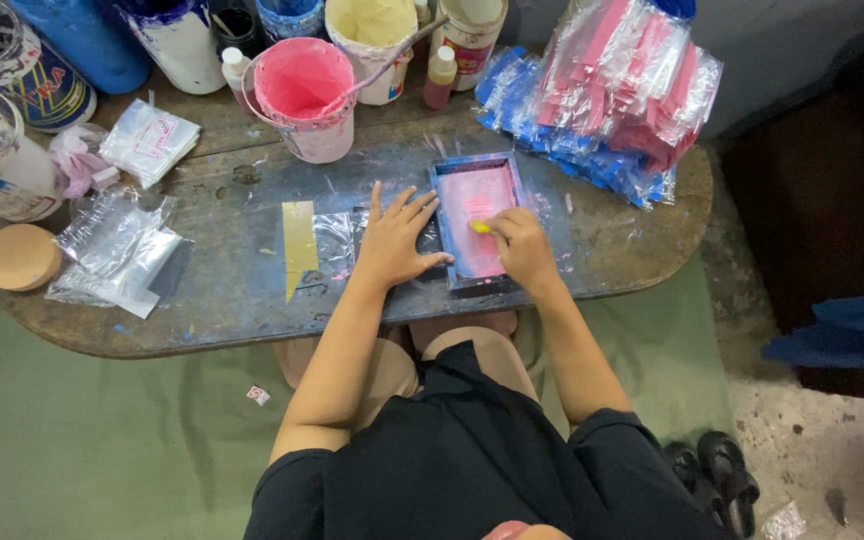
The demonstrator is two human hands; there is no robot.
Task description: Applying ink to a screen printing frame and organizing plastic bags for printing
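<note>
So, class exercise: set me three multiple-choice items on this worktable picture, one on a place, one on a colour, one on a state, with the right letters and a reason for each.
1. Where does the left hand rest?
A. flat on the table beside the printing frame
B. inside the pink bucket
C. on the round tan lid

2. What colour is the paint inside the bucket nearest the frame?
A. green
B. pink
C. black

3. How is the right hand occupied?
A. open and lifted above the table
B. closed around a small yellow piece on the frame
C. holding a bottle

Answers:
1 A, its spread fingers lie on the table left of the printing frame.
2 B, the bucket's inside is coated pink.
3 B, its grip is shut on the small yellow piece, pressed to the pink screen.
</note>
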